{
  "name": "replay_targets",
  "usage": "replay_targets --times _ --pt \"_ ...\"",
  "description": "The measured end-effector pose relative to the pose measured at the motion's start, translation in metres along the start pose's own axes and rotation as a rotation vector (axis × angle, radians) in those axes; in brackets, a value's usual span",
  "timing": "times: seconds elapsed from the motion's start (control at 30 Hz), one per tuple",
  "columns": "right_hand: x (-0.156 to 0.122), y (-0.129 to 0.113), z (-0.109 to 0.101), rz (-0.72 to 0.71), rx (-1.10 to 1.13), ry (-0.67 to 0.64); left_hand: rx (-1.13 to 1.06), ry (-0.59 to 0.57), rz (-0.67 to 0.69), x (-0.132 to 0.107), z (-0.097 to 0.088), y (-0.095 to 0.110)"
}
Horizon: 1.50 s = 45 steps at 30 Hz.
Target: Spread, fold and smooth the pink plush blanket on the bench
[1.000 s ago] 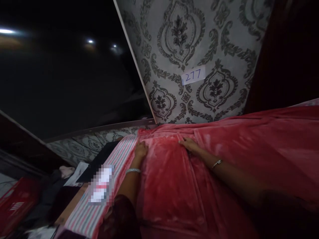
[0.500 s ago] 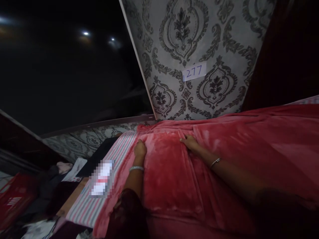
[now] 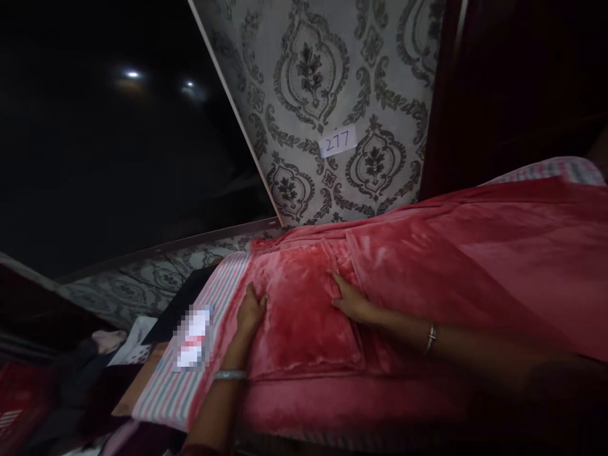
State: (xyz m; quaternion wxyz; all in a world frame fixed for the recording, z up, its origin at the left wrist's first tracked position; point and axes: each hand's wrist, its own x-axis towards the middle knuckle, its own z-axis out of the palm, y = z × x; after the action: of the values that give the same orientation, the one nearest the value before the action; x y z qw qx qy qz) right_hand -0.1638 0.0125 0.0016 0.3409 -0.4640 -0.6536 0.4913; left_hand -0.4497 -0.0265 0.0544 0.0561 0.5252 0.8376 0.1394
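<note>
A square of folded red plush blanket [image 3: 301, 316] lies flat, with a wider spread of red plush cover [image 3: 475, 259] around it and to its right. At the square's left edge rests my left hand [image 3: 251, 310], its thumb and fingers apart. My right hand [image 3: 350, 303] lies at the right edge, fingers spread and pointing left, touching the plush. Neither hand is closed round the fabric.
Striped pink, grey and white bedding [image 3: 166, 392] shows on the left, with a blurred-out white item [image 3: 192, 342] on it. Clothes [image 3: 109, 342] are heaped beyond that edge. A large dark screen [image 3: 133, 139] and a patterned wall [image 3: 313, 76] with a "277" label [image 3: 338, 140] stand behind.
Both hands have moved back toward me along the folded square's edges, and their fingers have come apart. The view has turned slightly to the right.
</note>
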Motion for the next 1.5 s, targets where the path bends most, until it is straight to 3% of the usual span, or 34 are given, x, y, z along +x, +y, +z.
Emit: replay_targets --times 0.17,0.3,0.4,0.47,0.57,0.7,0.8,0.87,0.9,1.0,1.07,1.2,1.37,1.5 --pt "-0.012 -0.009 -0.004 0.099 0.053 0.031 0.131 -0.035 0.042 -0.005 -0.009 0.008" --pt "-0.030 -0.012 -0.010 -0.002 0.062 -0.023 0.188 0.014 0.078 -0.007 -0.020 0.033" --pt "-0.048 -0.010 -0.009 -0.105 0.000 -0.085 0.236 0.058 0.301 -0.018 -0.007 0.064" --pt "-0.059 -0.009 -0.008 -0.116 -0.046 -0.106 0.264 -0.024 0.445 -0.027 0.009 0.082" --pt "-0.071 -0.014 -0.011 -0.058 -0.136 -0.172 0.267 -0.165 0.479 -0.032 0.022 0.098" --pt "-0.080 -0.037 -0.028 -0.125 -0.463 -0.329 0.224 -0.127 0.462 -0.010 0.012 0.119" --pt "-0.080 -0.053 -0.039 -0.285 -0.640 -0.206 0.230 -0.117 0.464 0.019 0.009 0.150" --pt "-0.080 -0.052 -0.042 -0.422 -0.663 -0.160 0.238 -0.131 0.473 0.036 0.019 0.175" --pt "-0.080 -0.048 -0.042 -0.486 -0.662 -0.196 0.239 -0.137 0.481 0.043 0.027 0.186" --pt "-0.084 -0.029 -0.043 -0.517 -0.633 -0.439 0.242 -0.145 0.501 0.053 0.056 0.208" --pt "-0.088 -0.017 -0.043 -0.465 -0.600 -0.528 0.245 -0.144 0.507 0.054 0.072 0.211" --pt "-0.091 -0.012 -0.042 -0.428 -0.574 -0.524 0.246 -0.105 0.524 0.054 0.086 0.206" --pt "-0.092 -0.019 -0.042 -0.456 -0.568 -0.476 0.167 -0.147 0.509 0.058 0.078 0.208" --pt "-0.115 -0.023 -0.065 -0.547 -0.594 -0.388 0.110 -0.172 0.498 0.049 0.062 0.214"
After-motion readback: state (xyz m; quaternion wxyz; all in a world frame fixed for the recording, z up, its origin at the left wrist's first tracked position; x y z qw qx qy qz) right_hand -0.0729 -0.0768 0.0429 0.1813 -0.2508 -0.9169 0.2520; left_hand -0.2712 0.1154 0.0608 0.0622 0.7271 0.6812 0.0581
